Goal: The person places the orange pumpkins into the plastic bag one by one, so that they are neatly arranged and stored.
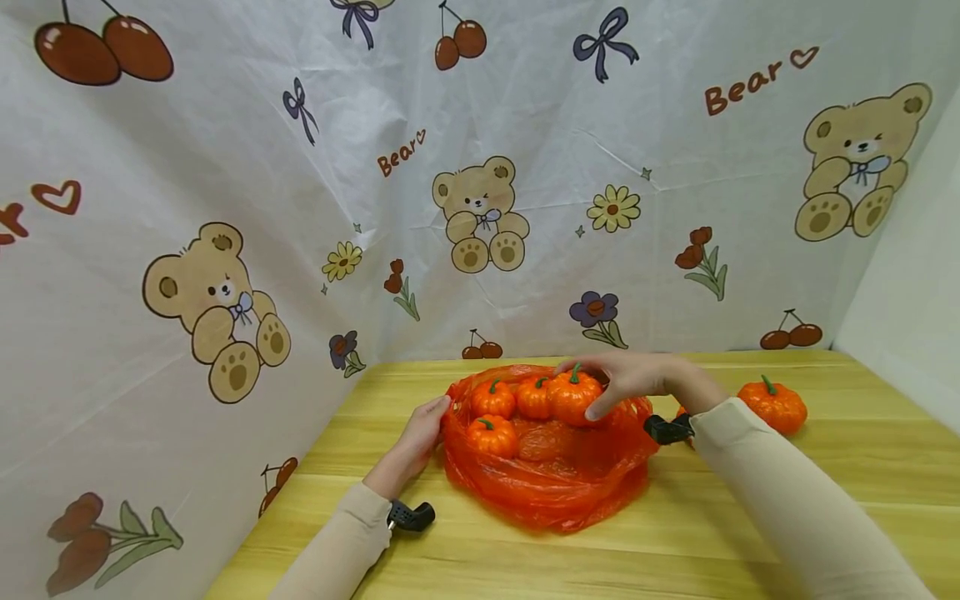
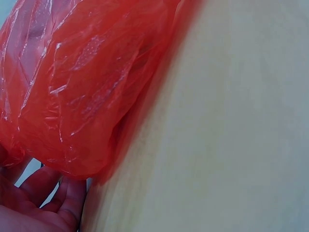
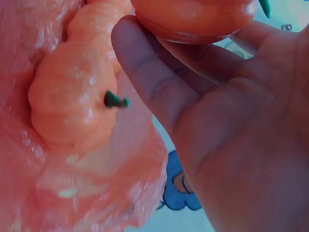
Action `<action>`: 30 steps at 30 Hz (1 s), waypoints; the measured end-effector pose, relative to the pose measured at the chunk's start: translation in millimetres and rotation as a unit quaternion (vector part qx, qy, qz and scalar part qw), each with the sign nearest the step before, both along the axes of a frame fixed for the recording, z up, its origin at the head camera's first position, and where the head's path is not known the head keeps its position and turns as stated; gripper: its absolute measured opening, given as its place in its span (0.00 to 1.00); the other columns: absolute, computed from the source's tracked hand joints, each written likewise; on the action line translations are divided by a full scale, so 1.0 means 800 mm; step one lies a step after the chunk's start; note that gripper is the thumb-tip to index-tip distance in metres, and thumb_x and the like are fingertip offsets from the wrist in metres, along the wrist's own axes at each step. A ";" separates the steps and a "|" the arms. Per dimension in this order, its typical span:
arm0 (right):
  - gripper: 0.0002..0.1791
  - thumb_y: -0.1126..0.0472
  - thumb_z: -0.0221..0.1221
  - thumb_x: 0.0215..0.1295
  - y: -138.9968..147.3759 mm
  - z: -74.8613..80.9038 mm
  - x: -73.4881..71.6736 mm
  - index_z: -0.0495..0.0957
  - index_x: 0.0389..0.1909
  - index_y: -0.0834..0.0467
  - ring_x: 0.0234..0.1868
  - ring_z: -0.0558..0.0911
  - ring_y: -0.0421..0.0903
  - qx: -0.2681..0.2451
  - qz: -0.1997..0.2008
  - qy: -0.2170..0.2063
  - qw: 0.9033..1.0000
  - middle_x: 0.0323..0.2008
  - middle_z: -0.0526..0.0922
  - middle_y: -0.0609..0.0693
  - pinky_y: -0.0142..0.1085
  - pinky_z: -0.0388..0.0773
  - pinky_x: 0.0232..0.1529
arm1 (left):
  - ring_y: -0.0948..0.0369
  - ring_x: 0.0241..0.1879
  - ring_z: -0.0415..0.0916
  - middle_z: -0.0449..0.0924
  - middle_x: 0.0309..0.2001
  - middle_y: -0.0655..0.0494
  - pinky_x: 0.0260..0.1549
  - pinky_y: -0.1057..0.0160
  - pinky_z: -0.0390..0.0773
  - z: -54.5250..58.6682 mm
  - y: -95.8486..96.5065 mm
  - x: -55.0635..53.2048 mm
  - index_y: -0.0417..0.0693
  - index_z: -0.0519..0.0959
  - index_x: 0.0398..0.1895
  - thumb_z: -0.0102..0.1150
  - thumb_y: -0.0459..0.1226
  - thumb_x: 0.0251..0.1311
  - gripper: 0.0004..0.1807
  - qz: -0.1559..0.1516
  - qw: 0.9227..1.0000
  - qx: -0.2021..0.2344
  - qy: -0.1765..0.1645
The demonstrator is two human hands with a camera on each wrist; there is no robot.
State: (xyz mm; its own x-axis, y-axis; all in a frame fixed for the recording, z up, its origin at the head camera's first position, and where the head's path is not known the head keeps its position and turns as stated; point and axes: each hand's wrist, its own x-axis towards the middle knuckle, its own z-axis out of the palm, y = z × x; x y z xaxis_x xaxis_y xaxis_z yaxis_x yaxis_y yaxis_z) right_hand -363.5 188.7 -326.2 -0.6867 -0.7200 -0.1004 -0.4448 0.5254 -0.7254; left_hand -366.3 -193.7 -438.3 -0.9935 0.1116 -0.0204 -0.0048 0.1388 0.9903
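A thin red plastic bag (image 1: 547, 500) lies spread open on the table, with several small orange pumpkins with green stems inside. My left hand (image 1: 422, 429) holds the bag's left rim; in the left wrist view its curled fingers (image 2: 72, 200) meet the red film (image 2: 72, 106). Over the bag's right half, my right hand (image 1: 626, 379) grips a pumpkin (image 1: 573, 400) between thumb and fingers. The right wrist view shows this pumpkin's underside (image 3: 193, 21) above another pumpkin (image 3: 72, 96) in the bag. To the left inside sit a front pumpkin (image 1: 492, 437) and a back pumpkin (image 1: 492, 400).
Right of the bag a larger pumpkin (image 1: 772, 407) sits on the wooden table (image 1: 600, 558). Another orange thing shows partly behind my right wrist. A white sheet (image 1: 337, 183) printed with bears stands along the left and back of the table, and a pale wall (image 1: 900, 317) on the right.
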 end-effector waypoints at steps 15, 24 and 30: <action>0.42 0.55 0.75 0.54 -0.042 -0.022 -0.017 0.68 0.70 0.47 0.60 0.74 0.51 0.009 -0.035 -0.006 0.999 0.63 0.72 0.53 0.46 0.79 0.61 | 0.54 0.65 0.74 0.73 0.70 0.44 0.71 0.46 0.70 -0.001 -0.002 -0.002 0.42 0.72 0.72 0.42 0.49 0.82 0.28 0.001 1.000 0.001 0.001; 0.40 0.54 0.77 0.54 -0.058 -0.036 -0.018 0.70 0.67 0.44 0.62 0.74 0.50 0.029 -0.039 0.008 0.999 0.63 0.74 0.50 0.48 0.75 0.65 | 0.52 0.66 0.73 0.71 0.72 0.41 0.72 0.45 0.69 0.000 0.002 0.001 0.40 0.70 0.74 0.41 0.49 0.82 0.29 0.004 1.000 -0.007 0.005; 0.40 0.54 0.76 0.55 -0.063 -0.042 -0.017 0.70 0.68 0.46 0.63 0.73 0.52 0.041 -0.038 0.017 0.998 0.65 0.72 0.52 0.52 0.73 0.67 | 0.48 0.70 0.70 0.69 0.73 0.40 0.73 0.44 0.67 -0.001 0.002 0.001 0.40 0.69 0.74 0.42 0.49 0.82 0.29 0.006 1.000 -0.008 0.007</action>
State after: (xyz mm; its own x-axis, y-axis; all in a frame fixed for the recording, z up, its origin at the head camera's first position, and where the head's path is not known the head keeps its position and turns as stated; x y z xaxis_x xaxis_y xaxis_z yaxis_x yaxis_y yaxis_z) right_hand -376.7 138.4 -359.6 -0.7434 -0.6554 -0.1336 -0.4239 0.6161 -0.6638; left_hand -365.6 -192.0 -439.1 -0.9951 0.0988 -0.0086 0.0068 0.1545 0.9880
